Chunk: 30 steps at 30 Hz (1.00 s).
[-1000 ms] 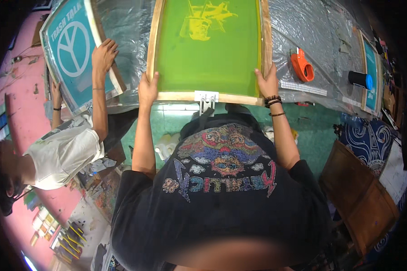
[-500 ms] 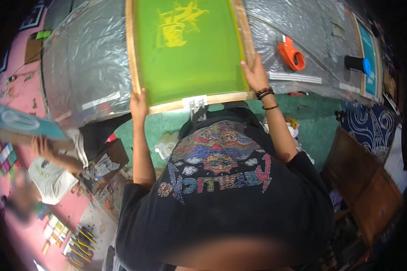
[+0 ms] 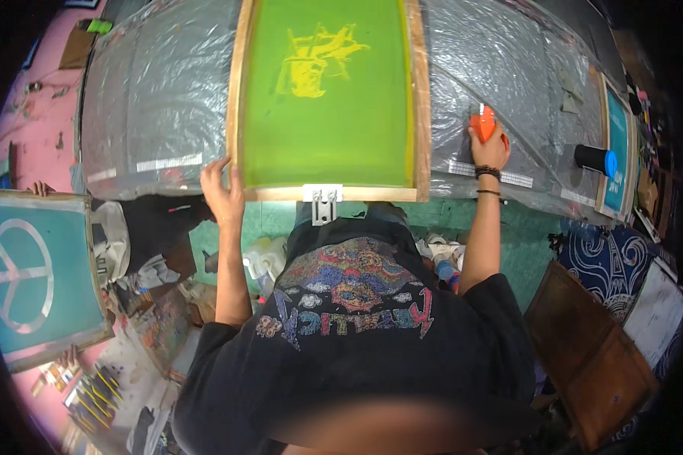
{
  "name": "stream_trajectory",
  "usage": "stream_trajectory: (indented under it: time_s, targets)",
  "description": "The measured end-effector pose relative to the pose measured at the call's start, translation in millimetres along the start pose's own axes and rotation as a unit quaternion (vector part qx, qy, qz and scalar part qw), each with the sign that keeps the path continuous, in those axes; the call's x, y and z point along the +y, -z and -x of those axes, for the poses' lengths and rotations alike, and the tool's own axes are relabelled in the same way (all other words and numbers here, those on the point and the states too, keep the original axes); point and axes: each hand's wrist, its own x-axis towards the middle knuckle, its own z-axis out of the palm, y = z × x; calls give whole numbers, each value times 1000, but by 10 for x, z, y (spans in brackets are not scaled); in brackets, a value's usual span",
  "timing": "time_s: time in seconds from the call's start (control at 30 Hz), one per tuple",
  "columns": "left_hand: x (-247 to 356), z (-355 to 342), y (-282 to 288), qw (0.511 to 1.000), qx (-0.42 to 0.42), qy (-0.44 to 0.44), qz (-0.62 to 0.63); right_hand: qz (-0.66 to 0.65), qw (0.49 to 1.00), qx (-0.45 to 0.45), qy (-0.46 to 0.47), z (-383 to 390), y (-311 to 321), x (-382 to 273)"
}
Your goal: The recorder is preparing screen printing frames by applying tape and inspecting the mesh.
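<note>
The screen-printing frame (image 3: 423,114) has wooden edges and a bright green mesh with a yellow smeared design; it lies before me on the plastic-covered table. My left hand (image 3: 224,193) rests against its lower left edge, fingers apart and touching the wood. My right hand (image 3: 491,148) is off the frame, to its right, with its fingers round an orange plastic hand tool (image 3: 482,123) whose exact kind I cannot make out. A metal hinge clamp (image 3: 324,203) sits at the middle of the frame's near edge.
Clear plastic covers the table (image 3: 152,91). To the right are a black cylinder with a blue end (image 3: 596,161) and another blue screen (image 3: 617,144). A person at left holds a blue screen (image 3: 61,265) with a peace sign. Brown boards (image 3: 584,356) lean at lower right.
My right hand has left the frame's right edge and taken hold of the orange tool. My left hand has loosened on the frame. The other person's screen has swung toward upright view.
</note>
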Motion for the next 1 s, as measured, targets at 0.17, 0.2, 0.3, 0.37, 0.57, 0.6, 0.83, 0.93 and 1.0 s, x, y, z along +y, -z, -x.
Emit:
stream_trajectory:
  time_s: [0.17,0.2,0.3,0.37,0.57,0.6,0.83,0.93,1.0]
  targets:
    - [174,-137,2,991,-23,-97,90,33,994,-33,97,-3,427,-252]
    - [224,-183,1,991,-29,-89,100,80,988,-23,130,71,643,-467]
    - [394,-326,6,963,-83,-160,201,160,958,-25,236,404,1420,-1175]
    - [488,-440,-32,941,-113,-198,249,171,915,-10,367,625,1774,-1613]
    - [678,-543,125,867,-179,-307,350,165,840,-28,517,1363,2460,-2696]
    - [631,-469,160,869,-180,-301,348,155,830,-38,534,1455,2509,-2800]
    - [468,-187,327,814,-267,-298,420,63,849,-124,509,1797,2561,-2890]
    - [392,-82,352,811,-284,-271,434,6,860,-195,471,1902,2522,-2912]
    - [354,-45,382,810,-315,-243,431,-85,860,-269,426,1946,2469,-2908]
